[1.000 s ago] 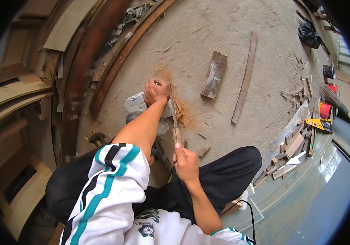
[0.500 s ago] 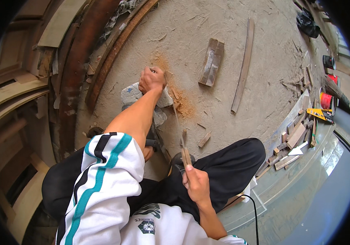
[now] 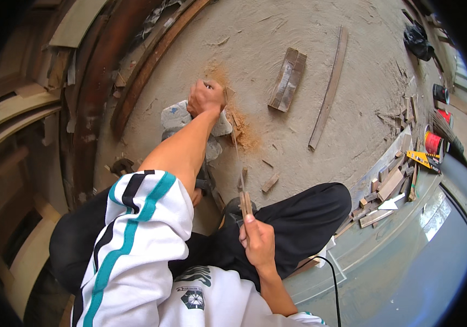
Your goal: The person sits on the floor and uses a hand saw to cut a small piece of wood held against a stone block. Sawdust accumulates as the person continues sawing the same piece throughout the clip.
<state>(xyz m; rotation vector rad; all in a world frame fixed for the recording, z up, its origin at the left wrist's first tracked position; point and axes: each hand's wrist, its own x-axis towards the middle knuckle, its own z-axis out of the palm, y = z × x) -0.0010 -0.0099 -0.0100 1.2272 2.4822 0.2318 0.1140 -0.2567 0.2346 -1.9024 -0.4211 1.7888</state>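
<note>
My left hand (image 3: 207, 98) is closed and pressed down on a pale, rough block (image 3: 176, 115). At its right side the edge of a small brown piece of wood (image 3: 229, 94) shows; the rest is hidden under the fingers. Lower right, my right hand (image 3: 258, 241) grips the wooden handle (image 3: 246, 205) of a saw, thumb along it. Seen nearly edge-on, the saw's thin blade (image 3: 237, 155) runs up from the handle toward the block. Orange sawdust (image 3: 246, 139) lies on the ground beside the block and blade.
A wooden block (image 3: 288, 80) and a long strip (image 3: 329, 87) lie ahead on the sandy floor. Offcuts (image 3: 390, 184) are heaped at right by a yellow-handled tool (image 3: 424, 161). Long timbers (image 3: 141, 82) stretch along the left. A black cable (image 3: 335, 283) hangs near my right forearm.
The view has shifted slightly. Both hands keep their grip, and the saw stays in nearly the same place beside the block.
</note>
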